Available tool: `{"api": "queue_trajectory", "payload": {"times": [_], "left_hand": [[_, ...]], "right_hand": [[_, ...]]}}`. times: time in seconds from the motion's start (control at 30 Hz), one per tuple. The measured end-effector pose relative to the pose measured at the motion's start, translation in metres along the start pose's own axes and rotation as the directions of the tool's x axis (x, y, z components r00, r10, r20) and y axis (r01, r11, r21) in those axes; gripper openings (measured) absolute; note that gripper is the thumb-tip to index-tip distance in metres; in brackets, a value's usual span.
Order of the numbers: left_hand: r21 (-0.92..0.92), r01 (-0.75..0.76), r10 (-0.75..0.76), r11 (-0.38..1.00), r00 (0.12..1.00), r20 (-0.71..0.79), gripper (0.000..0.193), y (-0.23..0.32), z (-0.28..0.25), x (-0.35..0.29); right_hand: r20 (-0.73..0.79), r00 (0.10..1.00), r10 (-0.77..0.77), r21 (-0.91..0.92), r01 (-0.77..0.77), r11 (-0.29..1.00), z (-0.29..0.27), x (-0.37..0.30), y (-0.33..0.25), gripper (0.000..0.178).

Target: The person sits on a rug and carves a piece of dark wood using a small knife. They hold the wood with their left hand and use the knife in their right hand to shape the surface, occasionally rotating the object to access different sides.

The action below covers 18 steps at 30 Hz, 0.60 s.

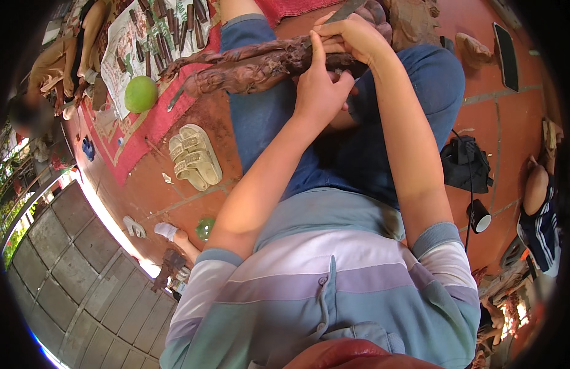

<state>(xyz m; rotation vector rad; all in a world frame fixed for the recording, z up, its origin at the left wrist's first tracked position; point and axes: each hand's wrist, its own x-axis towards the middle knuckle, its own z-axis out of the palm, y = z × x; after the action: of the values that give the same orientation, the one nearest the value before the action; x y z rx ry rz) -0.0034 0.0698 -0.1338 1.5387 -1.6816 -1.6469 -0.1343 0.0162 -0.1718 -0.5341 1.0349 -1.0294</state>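
Across my raised thighs lies a long, dark brown carved wooden piece [254, 69], knobbly and branching toward its left end. Around its right part my left hand [322, 92] is closed, with the index finger stretched up along the wood. Close above it, my right hand [357, 38] is closed on a flat grey metal tool [343, 11] whose strip sticks out up and to the right. Its working end is hidden behind my fingers, so I cannot tell whether it is a file or a blade. A thin greyish tip [174, 100] shows by the carving's left end.
Many dark-handled tools [164, 37] lie on a printed sheet [119, 58] over a red mat [137, 150]. Beside them sits a green round fruit [141, 94]. Beige sandals [196, 157], a phone [506, 56], a black bag [465, 163] and a cup [479, 216] rest on the tiles. Other people sit nearby.
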Motion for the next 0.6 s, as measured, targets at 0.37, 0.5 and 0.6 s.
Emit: {"api": "queue_trajectory", "payload": {"times": [0.37,0.5,0.6], "left_hand": [[-0.067,-0.025,0.018,0.997,0.995,-0.098,0.089,-0.001,0.016,-0.005],[-0.01,-0.024,0.023,1.0,0.995,-0.101,0.09,-0.007,0.017,-0.003],[-0.013,-0.047,0.046,0.999,0.996,-0.071,0.091,-0.005,0.016,-0.001]], "right_hand": [[-0.007,0.998,-0.06,-0.307,0.055,0.95,-0.001,0.01,0.014,0.015],[0.034,0.999,-0.031,-0.891,0.045,0.453,0.003,0.01,0.0,0.018],[0.254,0.963,-0.095,-0.91,0.271,0.315,-0.016,0.026,0.012,0.018]]}}
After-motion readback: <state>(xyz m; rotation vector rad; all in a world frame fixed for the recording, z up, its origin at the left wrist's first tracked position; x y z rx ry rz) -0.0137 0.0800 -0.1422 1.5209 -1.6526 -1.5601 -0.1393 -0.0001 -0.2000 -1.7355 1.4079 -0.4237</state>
